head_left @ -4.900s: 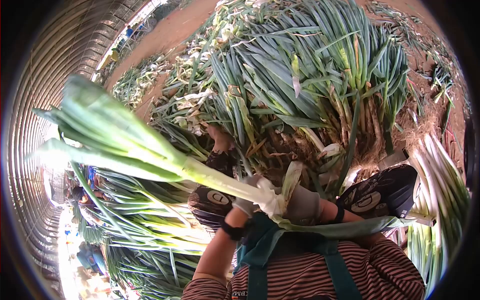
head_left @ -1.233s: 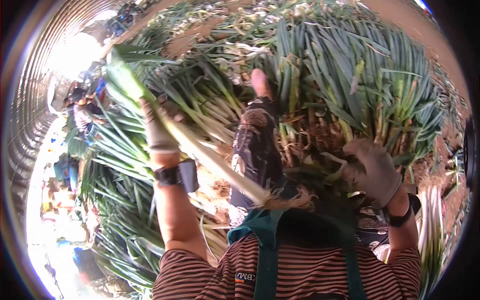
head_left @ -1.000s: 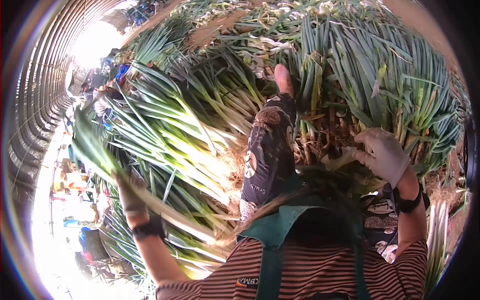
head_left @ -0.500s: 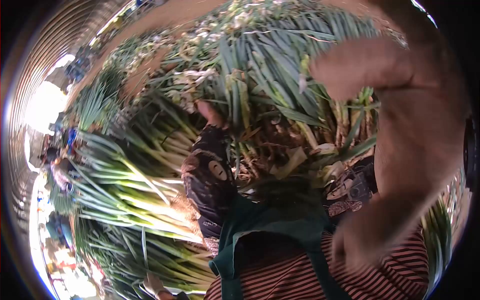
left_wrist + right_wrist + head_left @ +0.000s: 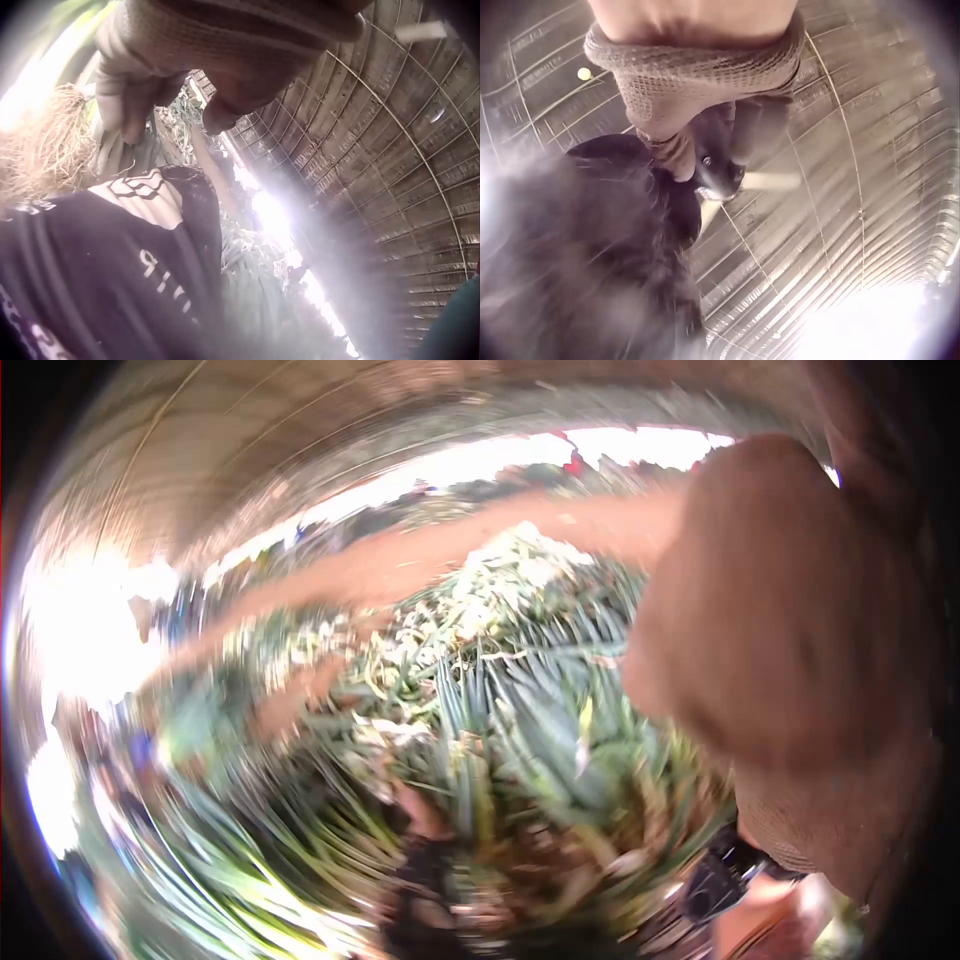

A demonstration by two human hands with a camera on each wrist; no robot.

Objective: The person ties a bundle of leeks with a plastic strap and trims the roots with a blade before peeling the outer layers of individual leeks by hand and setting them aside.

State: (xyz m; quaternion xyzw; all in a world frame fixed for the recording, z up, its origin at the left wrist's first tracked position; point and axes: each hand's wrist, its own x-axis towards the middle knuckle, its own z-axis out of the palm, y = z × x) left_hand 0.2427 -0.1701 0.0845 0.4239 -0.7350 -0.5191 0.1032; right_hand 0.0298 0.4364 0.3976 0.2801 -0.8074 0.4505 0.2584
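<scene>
My gloved right hand (image 5: 790, 620) looms blurred and close at the right of the head view. In the right wrist view the right hand (image 5: 705, 97) grips a dark fitting (image 5: 716, 161) with a small screw, beside dark hair (image 5: 592, 255). My gloved left hand (image 5: 217, 52), out of the head view, hangs with loosely bent fingers above a patterned trouser leg (image 5: 112, 255), holding nothing visible. Pale roots (image 5: 52, 142) of long green stalks lie left of it. Leafy stalks (image 5: 230, 860) cover the ground, smeared by motion.
More upright leafy stalks (image 5: 550, 710) stand ahead, with discarded pale leaves (image 5: 510, 580) behind them. Beyond runs a strip of brown soil (image 5: 430, 555). A ribbed roof (image 5: 397, 150) curves overhead, with bright light along its lower edge.
The head view has tilted up. My right hand rose from the stalks to close beside the camera. My left hand, earlier holding a stalk out to the left, has let it go and left the head view.
</scene>
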